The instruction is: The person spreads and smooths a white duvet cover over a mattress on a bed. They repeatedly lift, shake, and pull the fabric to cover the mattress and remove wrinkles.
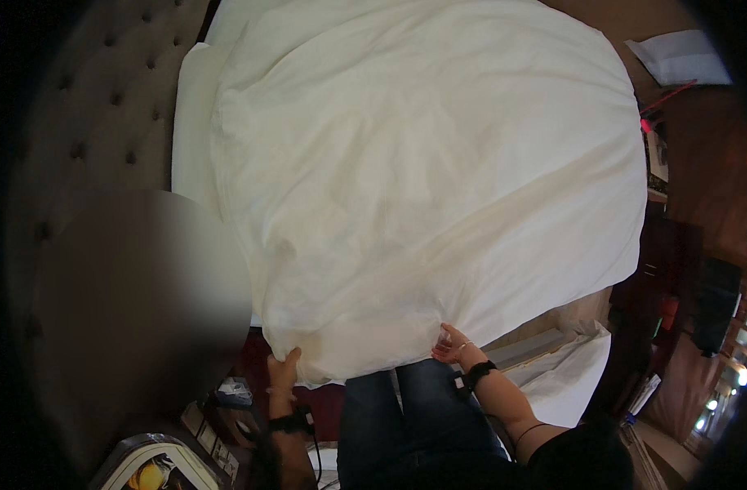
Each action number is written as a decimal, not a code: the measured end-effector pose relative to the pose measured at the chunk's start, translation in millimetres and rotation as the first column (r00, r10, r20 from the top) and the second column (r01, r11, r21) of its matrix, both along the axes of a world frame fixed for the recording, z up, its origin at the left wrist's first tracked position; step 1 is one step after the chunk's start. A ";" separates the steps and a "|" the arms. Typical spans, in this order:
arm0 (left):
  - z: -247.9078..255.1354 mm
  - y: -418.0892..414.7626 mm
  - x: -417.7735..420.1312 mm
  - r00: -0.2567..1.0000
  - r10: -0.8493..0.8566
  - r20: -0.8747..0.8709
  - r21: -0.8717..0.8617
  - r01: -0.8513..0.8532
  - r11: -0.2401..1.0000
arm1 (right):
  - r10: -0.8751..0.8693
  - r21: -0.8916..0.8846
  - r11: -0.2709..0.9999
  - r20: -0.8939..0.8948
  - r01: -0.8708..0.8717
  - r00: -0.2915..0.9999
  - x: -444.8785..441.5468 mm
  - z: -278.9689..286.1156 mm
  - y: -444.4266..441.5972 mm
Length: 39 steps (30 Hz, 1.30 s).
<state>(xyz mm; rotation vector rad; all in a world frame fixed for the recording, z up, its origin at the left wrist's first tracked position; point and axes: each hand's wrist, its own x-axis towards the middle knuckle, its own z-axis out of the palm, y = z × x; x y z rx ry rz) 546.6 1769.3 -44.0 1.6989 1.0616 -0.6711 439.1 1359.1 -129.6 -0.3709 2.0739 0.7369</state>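
Observation:
A large white duvet or bed cover (410, 184) lies spread over a bed before me, wrinkled, with a long diagonal crease towards the right. At its near left corner, my left hand (283, 370) grips the edge, thumb on top. Farther right along the same near edge, my right hand (451, 344) pinches the fabric between thumb and fingers. Both wrists wear dark straps with small devices. Between the hands the cover's edge hangs against my jeans. A paler white layer (193, 122) shows beneath it along the left side.
A tufted headboard (104, 122) stands on the left, partly hidden by a blurred round patch. White fabric (569, 380) lies low at the right. A framed picture (156, 468) is at the lower left. A white pillow-like item (683, 58) lies at the upper right, above dark furniture (667, 257).

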 end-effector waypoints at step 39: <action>62.3 30.9 80.7 0.882 -0.461 0.104 0.417 0.382 0.825 | 0.636 -0.033 0.624 0.601 -0.780 0.484 83.6 16.0 144.1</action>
